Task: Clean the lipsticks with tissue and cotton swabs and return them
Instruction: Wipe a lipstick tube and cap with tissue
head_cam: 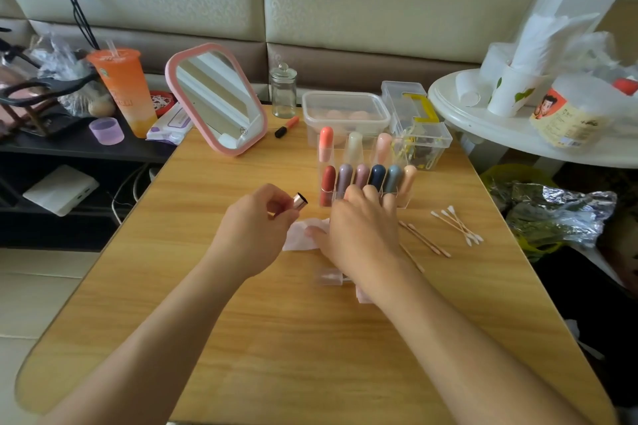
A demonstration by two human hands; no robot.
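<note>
My left hand (255, 227) pinches an uncapped lipstick tube (299, 201) with a rose-gold rim, tilted up to the right. My right hand (359, 227) lies with straight fingers over a white tissue (300, 234) on the wooden table (276, 338), its fingertips reaching the front of a clear organizer (402, 201) that holds several coloured lipsticks (328, 182). A clear cap (328, 276) lies on the table under my right wrist. Clean white cotton swabs (457, 225) and pinkish used swabs (424, 238) lie to the right.
A pink-framed mirror (215, 99) stands at the back left, with a glass jar (283, 90), an orange marker (287, 126) and plastic boxes (345, 113) behind the organizer. An orange drink cup (124, 89) sits on the left shelf. A white side table (524, 134) stands at the right.
</note>
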